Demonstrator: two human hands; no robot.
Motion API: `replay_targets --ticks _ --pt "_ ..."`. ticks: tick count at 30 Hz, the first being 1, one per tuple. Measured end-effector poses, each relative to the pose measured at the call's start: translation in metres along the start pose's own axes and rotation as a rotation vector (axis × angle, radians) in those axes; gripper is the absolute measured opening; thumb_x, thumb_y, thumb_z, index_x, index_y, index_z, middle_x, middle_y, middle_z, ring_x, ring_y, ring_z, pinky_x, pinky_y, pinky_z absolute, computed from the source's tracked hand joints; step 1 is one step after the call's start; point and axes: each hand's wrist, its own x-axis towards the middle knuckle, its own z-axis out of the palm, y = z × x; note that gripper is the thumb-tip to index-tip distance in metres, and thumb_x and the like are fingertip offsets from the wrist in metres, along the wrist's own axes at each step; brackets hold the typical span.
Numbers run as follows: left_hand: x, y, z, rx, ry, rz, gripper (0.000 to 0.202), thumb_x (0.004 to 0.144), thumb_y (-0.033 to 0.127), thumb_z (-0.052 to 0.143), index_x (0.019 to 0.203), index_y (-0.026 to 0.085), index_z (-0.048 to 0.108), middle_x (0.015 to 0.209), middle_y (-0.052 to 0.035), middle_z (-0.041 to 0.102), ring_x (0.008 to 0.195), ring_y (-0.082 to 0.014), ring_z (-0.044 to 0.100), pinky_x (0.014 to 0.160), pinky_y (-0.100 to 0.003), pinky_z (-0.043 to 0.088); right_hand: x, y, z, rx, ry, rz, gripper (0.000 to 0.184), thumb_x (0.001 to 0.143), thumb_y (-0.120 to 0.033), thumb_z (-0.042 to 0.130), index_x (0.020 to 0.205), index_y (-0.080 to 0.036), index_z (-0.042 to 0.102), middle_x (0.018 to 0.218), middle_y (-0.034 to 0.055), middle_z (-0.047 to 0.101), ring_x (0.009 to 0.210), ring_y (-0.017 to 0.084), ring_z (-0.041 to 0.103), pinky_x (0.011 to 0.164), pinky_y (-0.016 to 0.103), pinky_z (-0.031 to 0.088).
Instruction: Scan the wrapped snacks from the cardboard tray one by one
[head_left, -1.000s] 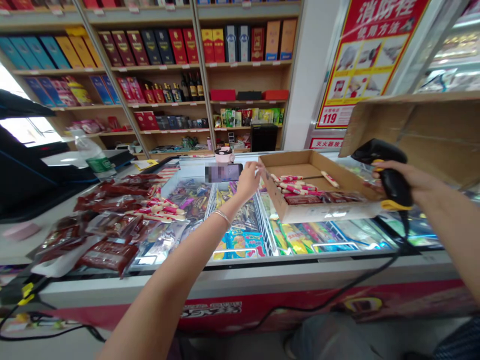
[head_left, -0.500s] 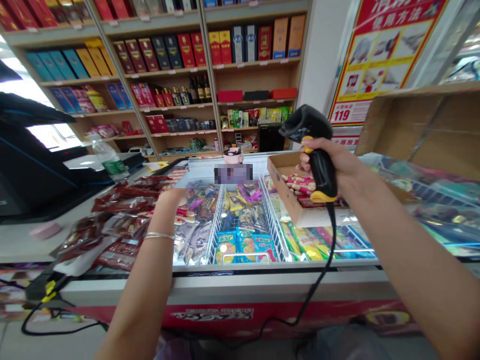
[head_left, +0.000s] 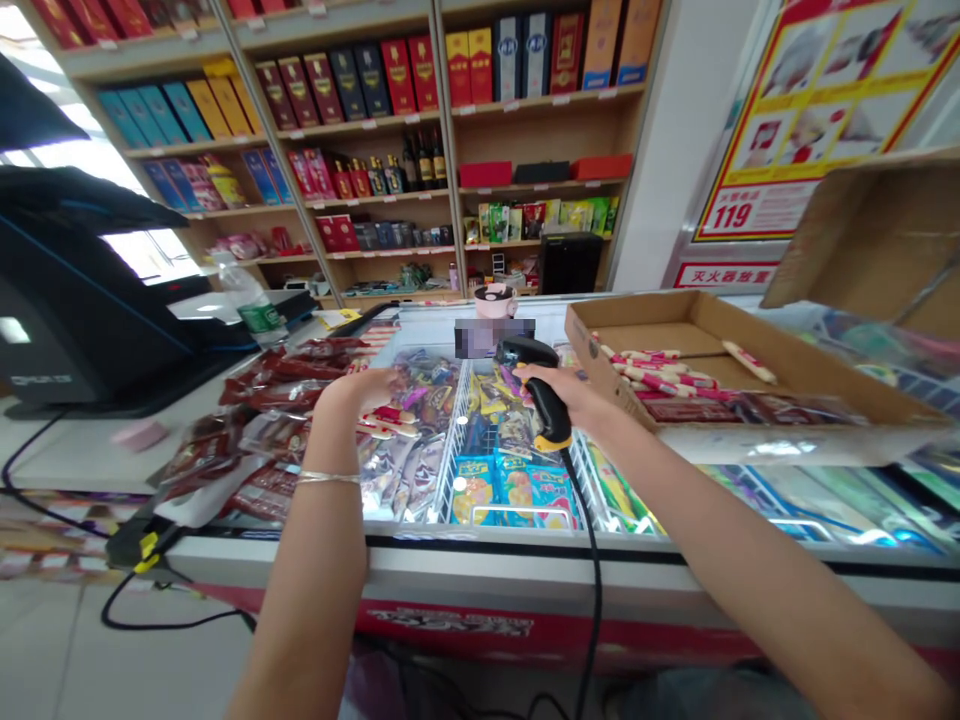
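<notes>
Down from its raised spot, the black-and-yellow handheld barcode scanner [head_left: 541, 400] has swung left and now sits above the middle of the chest freezer [head_left: 480, 540], its black cord [head_left: 592, 580] hanging toward the near side. The right hand [head_left: 561, 387] grips it, fingers curled close together around the handle. The left hand [head_left: 356, 392] hovers palm down, fingers loosely spread, just beside red-and-white sausage sticks [head_left: 391, 422] inside the freezer's left part; whether they touch is hard to tell. Right of the scanner, a cardboard tray [head_left: 757, 400] holds more sticks. Vacuum packs of red dried meat [head_left: 277, 425] lie left on the counter [head_left: 75, 460].
</notes>
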Motion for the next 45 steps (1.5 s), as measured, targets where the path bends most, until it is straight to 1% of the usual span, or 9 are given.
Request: replay_targets --ticks 2,4,8,13,21,29,35,41,45 --pt "-0.003 0.002 -0.003 0.019 -0.127 -0.034 0.037 0.064 0.015 0.056 0.097 0.026 0.069 0.095 -0.0054 0.07 0.076 -0.0198 0.065 0.071 -0.028 0.05 0.004 0.005 -0.005 0.018 0.016 0.013 0.008 0.074 -0.015 0.065 0.078 -0.012 0.058 0.056 0.0025 0.057 0.049 0.008 0.052 0.049 0.019 0.049" --pt "-0.004 0.004 -0.003 0.03 -0.182 -0.067 0.041 0.065 0.014 0.054 0.101 0.026 0.068 0.096 -0.0063 0.07 0.076 -0.0201 0.065 0.072 -0.029 0.049 0.005 0.007 -0.009 0.03 0.02 0.016 0.009 0.074 -0.016 0.065 0.077 -0.012 0.057 0.055 0.0023 0.056 0.047 0.008 0.051 0.048 0.019 0.048" --pt "-0.001 0.002 0.005 0.024 -0.124 -0.082 0.032 0.067 0.018 0.054 0.095 0.024 0.069 0.088 -0.0081 0.07 0.075 -0.02 0.065 0.074 -0.03 0.049 0.005 0.006 -0.01 0.059 0.042 -0.005 0.011 0.074 -0.018 0.065 0.074 -0.013 0.055 0.052 0.001 0.055 0.044 0.008 0.05 0.043 0.018 0.045" --pt "0.008 -0.002 0.017 0.027 0.018 -0.001 0.017 0.069 0.024 0.057 0.081 0.024 0.069 0.08 -0.0084 0.068 0.072 -0.0195 0.063 0.072 -0.031 0.049 0.001 0.009 -0.009 0.083 0.058 0.017 0.01 0.076 -0.018 0.062 0.074 -0.013 0.055 0.051 -0.0002 0.054 0.041 0.007 0.048 0.041 0.017 0.042" --pt "0.01 0.0 0.01 0.17 -0.045 -0.091 0.034 0.07 0.012 0.05 0.095 0.023 0.069 0.105 -0.0118 0.067 0.09 -0.0223 0.063 0.079 -0.031 0.049 0.001 0.01 -0.008 0.09 0.126 0.009 0.01 0.074 -0.018 0.065 0.074 -0.012 0.057 0.052 0.0 0.055 0.042 0.007 0.05 0.043 0.017 0.044" --pt "0.002 0.003 0.003 0.165 -0.006 -0.193 0.032 0.075 0.019 0.049 0.101 0.02 0.068 0.107 -0.016 0.066 0.099 -0.0288 0.062 0.082 -0.038 0.048 0.003 0.012 -0.01 0.087 0.158 -0.024 0.011 0.074 -0.017 0.066 0.071 -0.013 0.056 0.054 0.0003 0.056 0.044 0.007 0.052 0.045 0.018 0.047" --pt "0.0 0.008 0.0 0.138 0.209 -0.249 0.034 0.082 0.022 0.042 0.105 0.019 0.066 0.107 -0.0168 0.064 0.098 -0.0304 0.061 0.081 -0.041 0.047 -0.001 0.009 -0.008 0.07 0.146 0.02 0.011 0.076 -0.019 0.064 0.073 -0.012 0.056 0.053 0.0002 0.055 0.041 0.007 0.05 0.042 0.017 0.044" --pt "-0.004 0.019 -0.004 0.086 0.665 -0.062 0.033 0.088 0.029 0.038 0.112 0.023 0.061 0.108 -0.0125 0.062 0.107 -0.0273 0.054 0.081 -0.034 0.045 -0.006 0.008 -0.005 0.102 0.107 0.027 0.011 0.077 -0.019 0.062 0.073 -0.012 0.054 0.052 -0.0003 0.054 0.043 0.007 0.05 0.042 0.018 0.045" --pt "-0.006 0.031 -0.005 -0.048 0.748 -0.082 0.035 0.09 0.037 0.038 0.117 0.025 0.057 0.11 -0.0087 0.062 0.096 -0.0232 0.059 0.075 -0.029 0.043 -0.007 0.009 0.001 0.065 0.077 0.032 0.009 0.077 -0.016 0.062 0.074 -0.012 0.055 0.053 0.0009 0.056 0.045 0.008 0.051 0.043 0.018 0.046"
